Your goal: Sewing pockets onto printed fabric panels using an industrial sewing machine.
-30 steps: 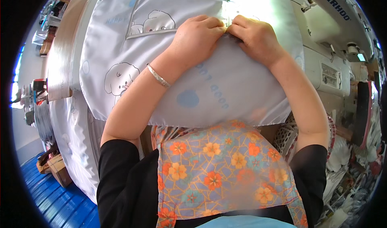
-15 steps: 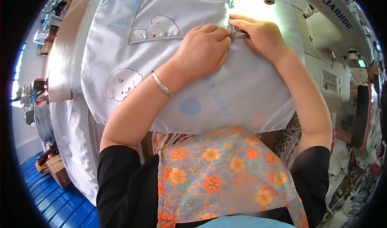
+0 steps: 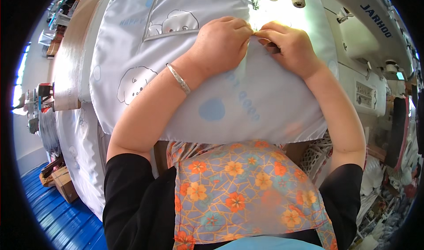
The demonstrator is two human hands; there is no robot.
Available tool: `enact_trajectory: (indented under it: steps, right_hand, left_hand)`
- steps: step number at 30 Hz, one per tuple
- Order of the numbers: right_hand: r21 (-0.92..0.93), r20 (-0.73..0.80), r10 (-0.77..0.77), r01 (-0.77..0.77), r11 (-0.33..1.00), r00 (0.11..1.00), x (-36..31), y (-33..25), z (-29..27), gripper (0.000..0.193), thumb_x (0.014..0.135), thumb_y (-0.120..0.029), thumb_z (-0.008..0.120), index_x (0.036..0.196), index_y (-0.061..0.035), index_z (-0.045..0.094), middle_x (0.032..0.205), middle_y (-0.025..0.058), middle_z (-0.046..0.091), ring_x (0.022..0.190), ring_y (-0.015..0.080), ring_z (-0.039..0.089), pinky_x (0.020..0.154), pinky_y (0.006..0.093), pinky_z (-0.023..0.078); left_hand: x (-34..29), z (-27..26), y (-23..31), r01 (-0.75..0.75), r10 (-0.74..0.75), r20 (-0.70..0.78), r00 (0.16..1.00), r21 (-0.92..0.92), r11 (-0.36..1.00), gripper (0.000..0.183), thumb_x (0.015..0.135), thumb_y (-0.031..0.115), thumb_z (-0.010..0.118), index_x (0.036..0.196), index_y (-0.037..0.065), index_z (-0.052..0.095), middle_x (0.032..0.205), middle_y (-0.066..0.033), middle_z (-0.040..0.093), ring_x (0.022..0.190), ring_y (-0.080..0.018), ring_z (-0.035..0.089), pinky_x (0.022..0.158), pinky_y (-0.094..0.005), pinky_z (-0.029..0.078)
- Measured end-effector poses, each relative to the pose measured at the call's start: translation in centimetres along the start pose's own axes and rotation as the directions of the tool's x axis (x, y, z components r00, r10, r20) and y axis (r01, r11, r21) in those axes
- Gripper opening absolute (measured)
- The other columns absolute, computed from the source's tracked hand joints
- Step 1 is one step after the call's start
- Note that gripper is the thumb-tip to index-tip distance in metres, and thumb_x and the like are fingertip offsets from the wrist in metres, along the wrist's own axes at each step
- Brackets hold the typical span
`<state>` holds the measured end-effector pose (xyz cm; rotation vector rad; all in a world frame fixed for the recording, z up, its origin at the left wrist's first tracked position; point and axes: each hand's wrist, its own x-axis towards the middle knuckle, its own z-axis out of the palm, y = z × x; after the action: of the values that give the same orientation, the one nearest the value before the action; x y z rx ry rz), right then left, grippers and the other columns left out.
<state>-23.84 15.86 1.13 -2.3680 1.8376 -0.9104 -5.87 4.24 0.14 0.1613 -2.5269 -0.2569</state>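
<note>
A white satiny fabric piece [image 3: 176,106], printed with cartoon dogs and blue shapes, lies spread before me under the sewing machine's head. My left hand [image 3: 223,44] is closed over it, its thumb and fingertips pinching the fabric just in front of the needle area [image 3: 255,2]. Opposite, my right hand [image 3: 291,49] is also closed, and its fingertips meet those of the left at the same spot. Beneath the right hand's curled fingers shows a small dark thing [image 3: 274,49], mostly hidden. A grey-edged rectangular outline [image 3: 172,34] runs on the fabric beside my left hand.
The sewing machine's arm [image 3: 366,24] stands at the right, with a bright lamp glow by the needle. More printed fabric [image 3: 81,152] hangs at the left. A cardboard box [image 3: 65,183] sits on the blue floor [image 3: 62,219]. A white lattice basket [image 3: 316,155] is low at the right.
My fingertips have come together, and the grey strip between them no longer shows. The right hand has turned and dropped slightly toward me. The fabric around them has shifted a little.
</note>
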Motion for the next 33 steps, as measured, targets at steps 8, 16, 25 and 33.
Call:
enact_trajectory:
  steps: [8, 16, 25, 33]
  right_hand:
    - [-0.089, -0.117, -0.099, 0.089, 0.992, 0.988, 0.1, 0.2, 0.8, 0.032, 0.066, 0.008, 0.067, 0.094, -0.0062, 0.064, 0.09, 0.0012, 0.065, 0.068, 0.0161, 0.064, 0.061, 0.0276, 0.053]
    - [-0.158, -0.061, -0.09, 0.08, 0.984, 0.994, 0.4, 0.5, 1.4, 0.03, 0.065, 0.006, 0.069, 0.092, -0.008, 0.062, 0.089, -0.0021, 0.065, 0.068, 0.0159, 0.064, 0.059, 0.027, 0.052]
    - [-0.149, -0.075, -0.065, 0.053, 0.987, 0.995, 0.0, 0.5, 1.2, 0.031, 0.068, 0.005, 0.069, 0.096, -0.0081, 0.066, 0.097, -0.0017, 0.068, 0.071, 0.018, 0.066, 0.061, 0.0272, 0.054]
    - [-0.166, -0.057, -0.026, 0.017, 0.986, 0.998, 0.3, 0.6, 0.9, 0.035, 0.072, 0.002, 0.068, 0.105, -0.0084, 0.068, 0.106, 0.0014, 0.069, 0.076, 0.0191, 0.067, 0.067, 0.0281, 0.055]
  left_hand:
    - [-4.6, -5.1, -2.2, 0.166, -0.167, 0.004, 0.986, 0.115, 0.98, 0.023, 0.084, 0.007, 0.058, 0.105, 0.004, 0.065, 0.114, -0.0095, 0.064, 0.106, -0.0289, 0.06, 0.088, -0.0375, 0.049]
    - [-10.4, -10.5, -7.3, 0.376, -0.381, -0.036, 0.924, 0.271, 0.886, 0.026, 0.084, -0.001, 0.056, 0.106, 0.003, 0.068, 0.113, -0.0081, 0.066, 0.102, -0.0265, 0.063, 0.09, -0.0352, 0.05]
    - [-10.8, -10.3, -7.7, 0.352, -0.361, -0.032, 0.932, 0.318, 0.88, 0.031, 0.08, -0.005, 0.056, 0.106, 0.006, 0.069, 0.113, -0.0054, 0.067, 0.102, -0.0248, 0.064, 0.089, -0.0339, 0.052]
    - [-10.1, -10.2, -8.8, 0.308, -0.323, -0.023, 0.946, 0.372, 0.876, 0.03, 0.079, -0.004, 0.056, 0.104, 0.007, 0.07, 0.11, -0.0043, 0.068, 0.098, -0.0249, 0.064, 0.086, -0.0333, 0.052]
